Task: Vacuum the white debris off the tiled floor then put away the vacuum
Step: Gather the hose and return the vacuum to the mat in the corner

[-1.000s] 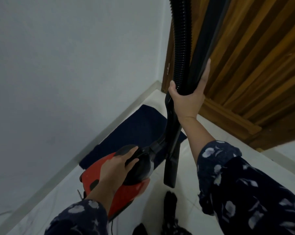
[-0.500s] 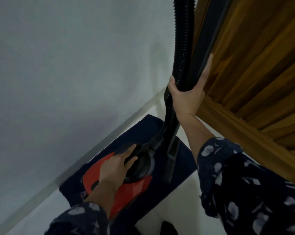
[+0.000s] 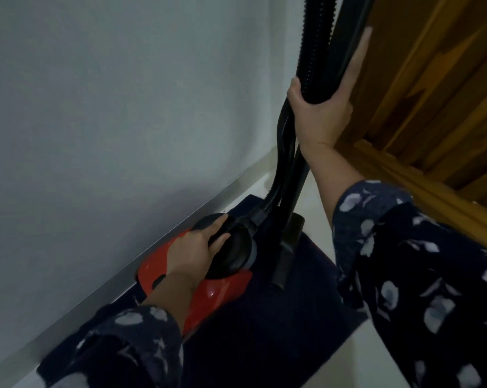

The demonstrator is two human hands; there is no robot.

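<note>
The red vacuum body with its black round top sits low over a dark blue mat beside the wall. My left hand grips the black handle on top of the vacuum. My right hand is wrapped around the ribbed black hose and the black wand, holding both upright together. The wand's nozzle end hangs just above the mat, right of the vacuum. No white debris shows on the visible floor.
A pale grey wall with a light skirting runs along the left. A wooden door and its frame stand at the right, close behind my right hand. A strip of white tiled floor lies between mat and door.
The vacuum has moved forward onto the blue mat and nearer the wall. My right hand, hose and wand have shifted closer to the door. The view has dropped lower.
</note>
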